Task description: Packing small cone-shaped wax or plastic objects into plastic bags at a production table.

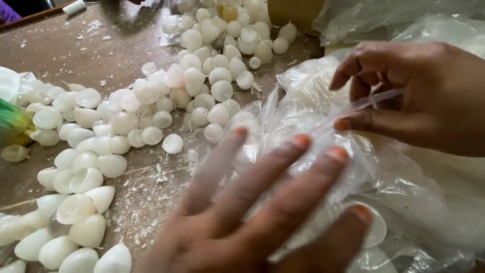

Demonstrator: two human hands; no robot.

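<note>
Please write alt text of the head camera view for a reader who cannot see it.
Two bare hands handle a clear plastic bag: the left hand lies flat on it, the right hand pinches its edge. Many small white dome-shaped pieces and white flakes cover the brown table.

I see thin, glossy, crinkled clear plastic bags [353,167] at 4 o'clock, smooth waxy white shells [151,111] at 10 o'clock, and a matt brown wooden table [76,55] littered with flakes.
</note>
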